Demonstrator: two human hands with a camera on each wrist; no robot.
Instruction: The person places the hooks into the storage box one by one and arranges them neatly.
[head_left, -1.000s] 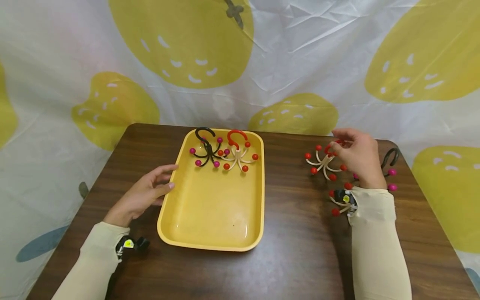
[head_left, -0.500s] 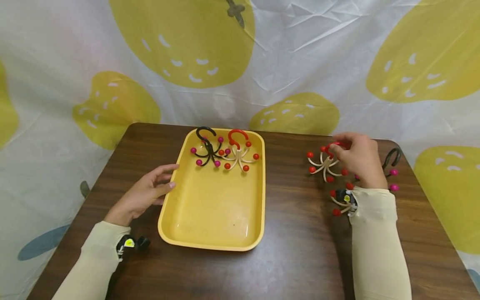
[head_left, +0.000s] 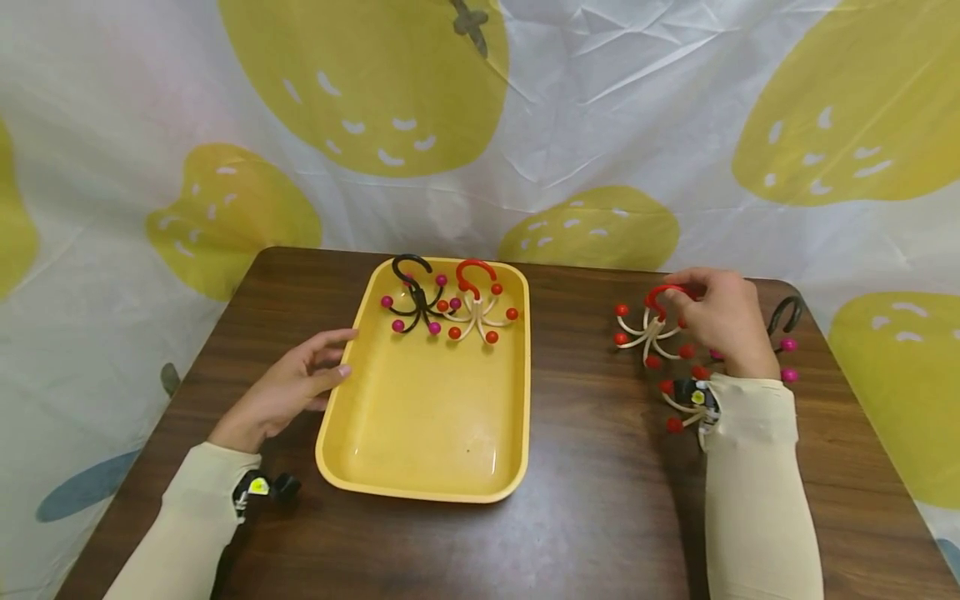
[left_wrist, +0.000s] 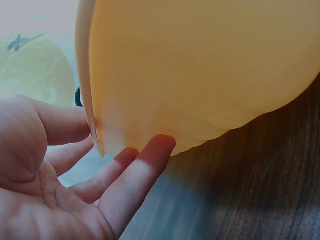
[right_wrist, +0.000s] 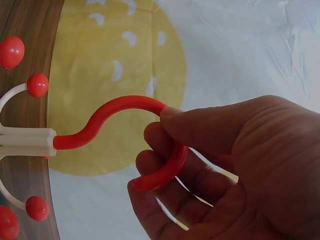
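My right hand [head_left: 720,321] pinches the red hook [right_wrist: 127,102] of a white, several-armed hook hanger [head_left: 651,333] with red balls on its arm ends. In the right wrist view the thumb lies on one side of the hook and the fingers curl behind it. My left hand [head_left: 288,383] touches the left rim of a yellow tray [head_left: 423,498]. Its thumb and index finger meet the rim, while other fingers lie, nearly straight, along the outer wall. Inside the tray, at the far end, lie a black hanger [head_left: 418,304] with magenta balls and another white-and-red hanger [head_left: 476,312].
Partly hidden under my right wrist is a further white hanger [head_left: 678,404] with red balls. Behind my right hand lies a black hanger [head_left: 783,317] with magenta balls. A patterned curtain [head_left: 585,100] hangs along the back of the brown wooden table [head_left: 592,500].
The hanger under my right hand has turned a little, its balls shifting and more of its red hook showing. My right hand has moved very slightly; the left hand and tray stay put.
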